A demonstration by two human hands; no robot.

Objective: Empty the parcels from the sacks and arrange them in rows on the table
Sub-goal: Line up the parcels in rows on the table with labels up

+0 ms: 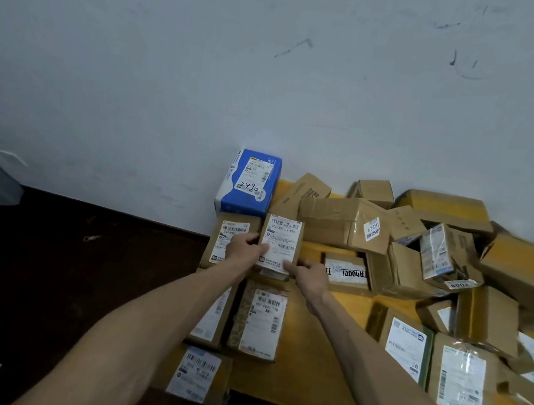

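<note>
Your left hand point(244, 249) and right hand point(310, 273) grip the small brown cardboard parcel point(282, 239), white barcode label facing up, at frame centre over the yellow surface point(322, 356), just below a blue box point(249, 182).

1 head-worn wide-angle camera looks forward and down — close over the table point(294, 380) against the wall point(279, 65).

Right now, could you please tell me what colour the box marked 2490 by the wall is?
The box marked 2490 is blue and white, seen in the head view.
</note>
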